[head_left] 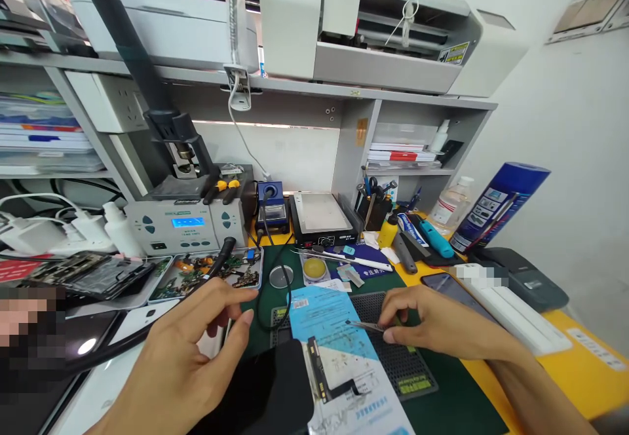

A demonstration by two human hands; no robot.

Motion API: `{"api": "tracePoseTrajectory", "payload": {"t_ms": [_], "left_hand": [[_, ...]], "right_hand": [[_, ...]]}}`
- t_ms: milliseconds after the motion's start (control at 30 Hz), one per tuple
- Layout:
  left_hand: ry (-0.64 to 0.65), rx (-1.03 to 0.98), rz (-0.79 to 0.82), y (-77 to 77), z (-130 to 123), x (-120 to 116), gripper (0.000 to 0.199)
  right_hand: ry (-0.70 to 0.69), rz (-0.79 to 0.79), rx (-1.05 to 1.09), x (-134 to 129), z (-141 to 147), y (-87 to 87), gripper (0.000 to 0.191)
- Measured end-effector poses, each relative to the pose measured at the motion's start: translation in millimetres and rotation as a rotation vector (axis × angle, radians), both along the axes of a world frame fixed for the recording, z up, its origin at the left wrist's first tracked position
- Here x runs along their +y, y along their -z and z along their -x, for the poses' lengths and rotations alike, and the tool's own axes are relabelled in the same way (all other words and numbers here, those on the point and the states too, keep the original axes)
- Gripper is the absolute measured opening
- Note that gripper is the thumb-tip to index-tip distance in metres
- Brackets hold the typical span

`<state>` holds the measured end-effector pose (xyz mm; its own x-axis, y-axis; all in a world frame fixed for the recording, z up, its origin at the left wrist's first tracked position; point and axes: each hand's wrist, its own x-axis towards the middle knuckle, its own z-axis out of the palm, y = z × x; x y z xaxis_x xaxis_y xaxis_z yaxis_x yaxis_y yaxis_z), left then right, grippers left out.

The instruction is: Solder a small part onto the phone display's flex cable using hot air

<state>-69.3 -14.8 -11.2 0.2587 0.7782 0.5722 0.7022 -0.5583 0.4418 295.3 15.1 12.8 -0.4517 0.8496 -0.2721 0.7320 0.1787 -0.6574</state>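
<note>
My right hand (427, 317) is closed on a pair of metal tweezers (367, 325), whose tips point left over a blue and white printed sheet (324, 314). On the lower part of that sheet lies a thin dark strip with a flat cable (319, 373). A glossy black panel, like a phone screen (265, 389), overlaps the sheet's left edge. My left hand (191, 356) is above the panel's left side, thumb and index finger apart, with nothing visible between them. Under the sheet is a dark perforated mat (407, 363).
A rework station (187, 225) stands behind a tray of small electronic parts (246, 268). A black hose (221, 261) and a thin cable cross the left side. A heating plate (324, 215) is at the back. Bottles, a blue spray can (501, 206) and a dark phone (457, 294) are right.
</note>
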Motion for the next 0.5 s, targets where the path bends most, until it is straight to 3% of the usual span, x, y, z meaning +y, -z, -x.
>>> {"api": "tracePoseTrajectory", "payload": {"t_ms": [300,500], "left_hand": [[0.05,-0.034,0.071,1.0,-2,-6,0.017],[0.079,0.089,-0.02,7.2,-7,-9,0.018]], "right_hand": [[0.029,-0.01,0.075,-7,6,-3.1,0.025],[-0.031,-0.021,0.16,-16,18,-3.1,0.015]]}}
